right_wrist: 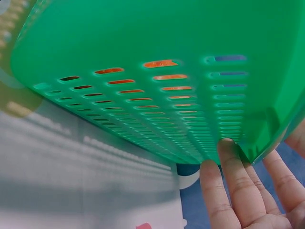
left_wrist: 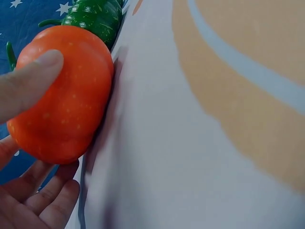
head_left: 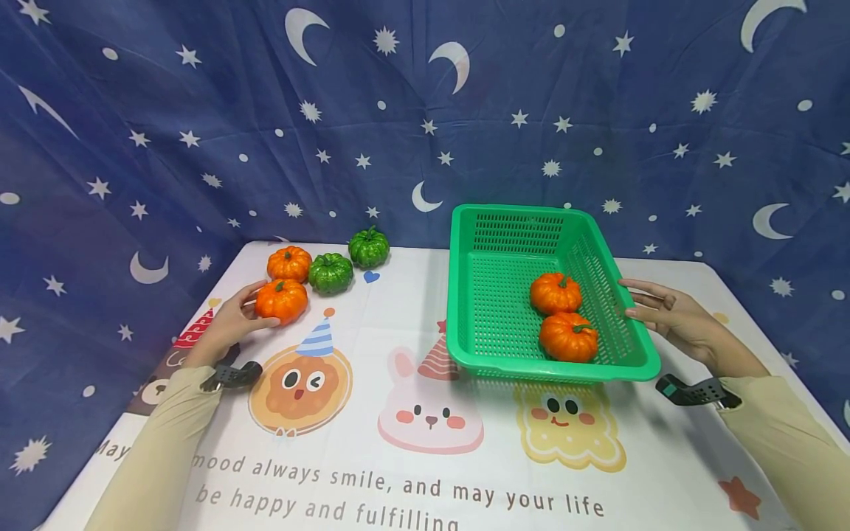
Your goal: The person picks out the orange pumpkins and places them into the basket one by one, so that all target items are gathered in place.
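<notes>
Head view: an orange pumpkin [head_left: 282, 299] is gripped by the left hand [head_left: 234, 321] at the left of the table [head_left: 412, 487], thumb on its near side and fingers curled round its far side.
Left wrist view: the thumb [left_wrist: 26, 83] is seen pressed on the same orange pumpkin [left_wrist: 62, 93], with the fingers [left_wrist: 45, 195] curled beneath it.
Neighbours: a second orange pumpkin [head_left: 289, 263] and two green pumpkins [head_left: 330, 272] [head_left: 368, 247] are set just beyond, toward the far left edge.
Basket: a green basket [head_left: 491, 221] is placed right of centre; two more orange pumpkins [head_left: 555, 293] [head_left: 568, 337] are held in its right half, touching each other.
Right hand [head_left: 671, 317]: straight fingers are laid against the basket's right wall, nothing clasped.
Right wrist view: the fingertips [right_wrist: 228, 157] are shown touching the slotted wall from outside.
Backdrop: a blue cloth [head_left: 199, 110] with moons and stars is hung behind the table.
</notes>
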Demonstrator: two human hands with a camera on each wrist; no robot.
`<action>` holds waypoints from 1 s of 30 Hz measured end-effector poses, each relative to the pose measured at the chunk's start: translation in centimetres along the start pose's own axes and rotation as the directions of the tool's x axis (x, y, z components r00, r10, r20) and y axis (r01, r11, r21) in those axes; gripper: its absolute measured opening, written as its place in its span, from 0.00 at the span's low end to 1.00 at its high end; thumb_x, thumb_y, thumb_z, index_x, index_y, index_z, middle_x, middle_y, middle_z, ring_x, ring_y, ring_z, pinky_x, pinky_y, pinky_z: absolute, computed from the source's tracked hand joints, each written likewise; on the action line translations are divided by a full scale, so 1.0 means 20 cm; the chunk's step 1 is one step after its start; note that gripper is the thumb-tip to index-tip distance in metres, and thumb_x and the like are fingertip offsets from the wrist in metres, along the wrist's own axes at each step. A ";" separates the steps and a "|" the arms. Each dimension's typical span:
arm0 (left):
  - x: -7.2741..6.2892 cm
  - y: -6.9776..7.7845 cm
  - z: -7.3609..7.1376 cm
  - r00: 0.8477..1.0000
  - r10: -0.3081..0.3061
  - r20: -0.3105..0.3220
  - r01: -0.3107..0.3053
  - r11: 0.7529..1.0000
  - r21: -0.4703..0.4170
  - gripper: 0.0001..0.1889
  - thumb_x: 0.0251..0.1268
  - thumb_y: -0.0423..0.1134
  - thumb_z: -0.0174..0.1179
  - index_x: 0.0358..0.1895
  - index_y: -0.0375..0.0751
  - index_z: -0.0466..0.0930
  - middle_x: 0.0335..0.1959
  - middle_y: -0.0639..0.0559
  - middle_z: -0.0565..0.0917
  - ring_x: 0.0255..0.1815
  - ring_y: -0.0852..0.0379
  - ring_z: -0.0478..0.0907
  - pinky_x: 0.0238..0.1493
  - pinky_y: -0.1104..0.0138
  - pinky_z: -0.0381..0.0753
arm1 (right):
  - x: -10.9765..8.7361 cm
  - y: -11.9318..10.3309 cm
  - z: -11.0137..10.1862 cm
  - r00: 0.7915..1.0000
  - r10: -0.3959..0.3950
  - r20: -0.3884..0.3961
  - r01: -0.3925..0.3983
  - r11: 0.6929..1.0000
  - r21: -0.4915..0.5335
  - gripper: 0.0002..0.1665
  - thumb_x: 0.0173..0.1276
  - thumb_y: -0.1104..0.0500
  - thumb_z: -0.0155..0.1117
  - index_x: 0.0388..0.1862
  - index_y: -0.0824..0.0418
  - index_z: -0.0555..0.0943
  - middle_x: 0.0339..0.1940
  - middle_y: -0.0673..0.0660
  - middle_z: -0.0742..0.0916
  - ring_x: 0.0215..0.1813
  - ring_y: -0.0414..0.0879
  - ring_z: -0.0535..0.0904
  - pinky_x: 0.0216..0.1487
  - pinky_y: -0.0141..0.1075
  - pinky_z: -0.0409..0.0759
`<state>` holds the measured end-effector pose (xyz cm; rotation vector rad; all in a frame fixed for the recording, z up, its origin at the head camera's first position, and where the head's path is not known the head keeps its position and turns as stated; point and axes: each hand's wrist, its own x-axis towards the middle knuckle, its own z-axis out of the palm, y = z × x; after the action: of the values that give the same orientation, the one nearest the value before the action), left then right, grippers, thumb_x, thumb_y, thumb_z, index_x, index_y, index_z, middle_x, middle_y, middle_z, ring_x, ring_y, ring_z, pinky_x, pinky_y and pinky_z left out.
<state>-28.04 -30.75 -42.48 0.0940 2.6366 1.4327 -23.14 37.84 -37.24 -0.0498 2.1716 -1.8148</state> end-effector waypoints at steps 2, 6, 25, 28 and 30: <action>0.00 0.00 0.00 1.000 -0.004 -0.006 0.004 1.000 0.019 0.45 0.60 0.37 0.63 0.74 0.36 0.44 0.71 0.26 0.53 0.68 0.29 0.58 0.68 0.49 0.62 | 0.00 0.00 0.00 1.000 -0.001 0.000 0.001 1.000 0.000 0.36 0.67 0.66 0.57 0.71 0.47 0.60 0.57 0.39 0.67 0.49 0.26 0.77 0.48 0.19 0.75; 0.00 -0.01 -0.01 1.000 -0.020 -0.009 0.020 0.999 0.044 0.44 0.61 0.40 0.63 0.74 0.37 0.45 0.71 0.28 0.54 0.66 0.31 0.62 0.62 0.62 0.72 | 0.00 0.00 0.00 1.000 -0.005 0.003 0.005 1.000 -0.023 0.37 0.68 0.65 0.58 0.73 0.47 0.59 0.56 0.37 0.67 0.50 0.24 0.75 0.48 0.18 0.74; -0.01 0.00 0.00 0.999 -0.023 -0.026 0.024 0.998 0.057 0.44 0.60 0.43 0.64 0.74 0.38 0.47 0.71 0.29 0.55 0.68 0.32 0.61 0.67 0.47 0.62 | 0.00 0.00 0.00 1.000 0.009 -0.005 -0.009 1.000 -0.014 0.38 0.67 0.65 0.58 0.73 0.49 0.58 0.57 0.39 0.67 0.50 0.24 0.76 0.49 0.18 0.75; -0.01 0.00 0.00 0.999 -0.010 -0.035 0.012 0.998 0.057 0.44 0.60 0.43 0.64 0.74 0.37 0.47 0.71 0.30 0.56 0.68 0.32 0.60 0.67 0.47 0.62 | 0.00 0.00 0.00 1.000 0.011 -0.008 -0.011 1.000 -0.019 0.38 0.67 0.65 0.59 0.73 0.49 0.58 0.57 0.39 0.67 0.49 0.24 0.76 0.49 0.18 0.75; 0.00 0.00 0.00 0.999 0.000 -0.043 0.002 0.998 0.066 0.44 0.60 0.43 0.63 0.74 0.36 0.47 0.71 0.30 0.57 0.68 0.33 0.61 0.67 0.48 0.62 | 0.00 0.00 0.00 1.000 0.013 -0.010 -0.014 1.000 -0.020 0.39 0.67 0.65 0.59 0.73 0.49 0.57 0.58 0.40 0.66 0.49 0.24 0.76 0.49 0.18 0.75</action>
<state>-27.98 -30.83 -42.51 0.0696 2.7182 1.3630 -23.17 37.77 -37.17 -0.0310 2.1916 -1.7894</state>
